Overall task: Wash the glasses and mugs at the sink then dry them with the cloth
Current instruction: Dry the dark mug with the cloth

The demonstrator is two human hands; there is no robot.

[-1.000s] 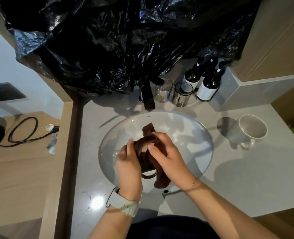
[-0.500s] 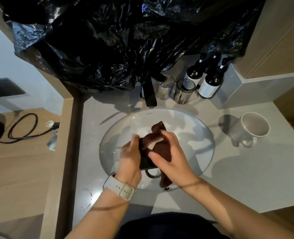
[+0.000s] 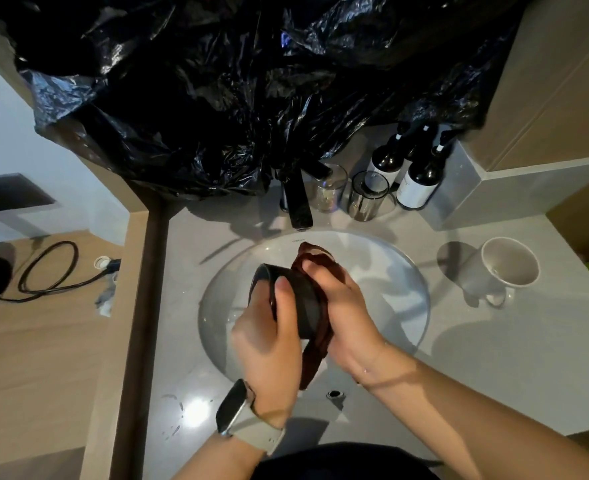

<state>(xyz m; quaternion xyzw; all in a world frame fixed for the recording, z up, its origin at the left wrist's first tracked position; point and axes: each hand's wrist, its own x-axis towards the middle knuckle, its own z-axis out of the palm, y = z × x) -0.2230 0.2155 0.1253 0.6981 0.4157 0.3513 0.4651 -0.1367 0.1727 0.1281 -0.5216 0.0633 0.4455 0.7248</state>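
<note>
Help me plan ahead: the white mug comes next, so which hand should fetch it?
Right. The white mug stands on the counter on that side, and the left hand grips the dark mug; the right hand would just release the cloth.

Over the sink (image 3: pixel 400 271), the left hand (image 3: pixel 269 337) gripped a black mug (image 3: pixel 303 299); the right hand (image 3: pixel 345 306) pressed a brown cloth (image 3: pixel 315 258) against it.

The mug (image 3: pixel 296 299) under the left hand's fingers (image 3: pixel 283 289) was black. The cloth (image 3: pixel 315 261) bunched beneath the right hand's fingers (image 3: pixel 317 271) was dark reddish brown. Below the fingers lay a white sink (image 3: pixel 400 282) set in a grey countertop (image 3: pixel 494 358). Right of the fingers stood a light grey mug (image 3: pixel 504 265). Beyond the fingertips were a black tap (image 3: pixel 298 202), dark bottles with white labels (image 3: pixel 417 185) and glossy black plastic sheeting (image 3: pixel 251 81). The watch strap (image 3: pixel 258 436) was pale grey.
</note>
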